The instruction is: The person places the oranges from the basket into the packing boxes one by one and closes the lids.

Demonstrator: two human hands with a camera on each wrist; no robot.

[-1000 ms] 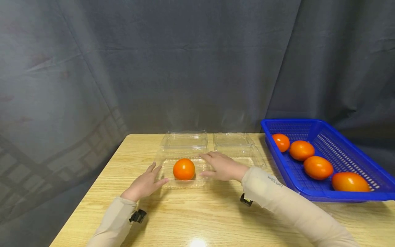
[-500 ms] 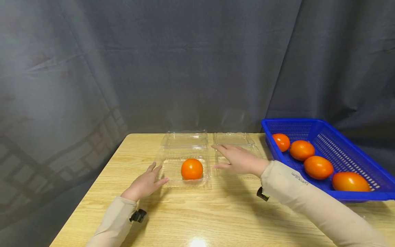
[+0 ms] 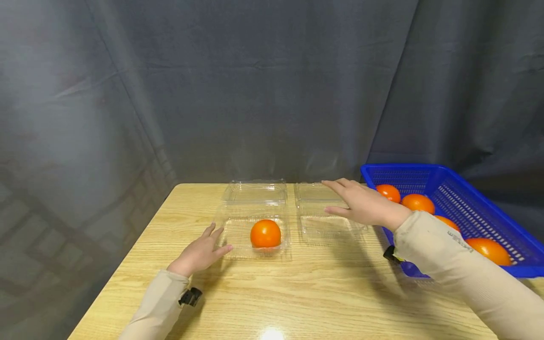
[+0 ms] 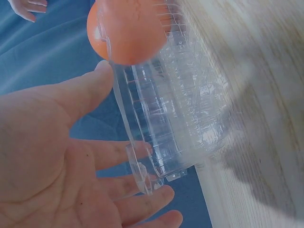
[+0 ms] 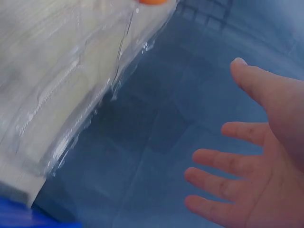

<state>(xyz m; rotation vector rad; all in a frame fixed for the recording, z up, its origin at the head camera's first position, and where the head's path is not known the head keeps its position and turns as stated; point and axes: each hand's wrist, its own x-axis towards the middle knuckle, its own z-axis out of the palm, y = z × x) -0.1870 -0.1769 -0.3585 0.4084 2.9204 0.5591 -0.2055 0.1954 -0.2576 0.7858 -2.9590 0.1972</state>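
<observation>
A dark grey cloth curtain (image 3: 263, 94) is hanging behind the pale wood-grain table (image 3: 272, 288); a glossy, round orange fruit (image 3: 265, 233) is sitting in an open clear plastic box (image 3: 237, 233), the left hand (image 3: 199, 253) is resting wide-fingered at the box's edge, and I'm seeing the right hand (image 3: 363, 204) hovering, fingers outstretched

Thin, clear, glossy plastic is noted in the left clamshell container (image 3: 235, 232) and the right clamshell container (image 3: 318, 227), their ribbed surfaces marked by bright reflections, while smooth, shiny skin is shown by the orange fruit (image 3: 265, 233) and by the basket fruits (image 3: 488, 250). Perforated plastic with a faint sheen is seen in the blue basket (image 3: 399, 177). The tabletop (image 3: 272, 293) is surfaced in pale, smooth wood grain, by which a white glare is returned; matt, creased cloth is recorded for the grey curtain (image 3: 272, 94), and matt beige fabric for the left sleeve (image 3: 154, 300) and right sleeve (image 3: 476, 278).
</observation>
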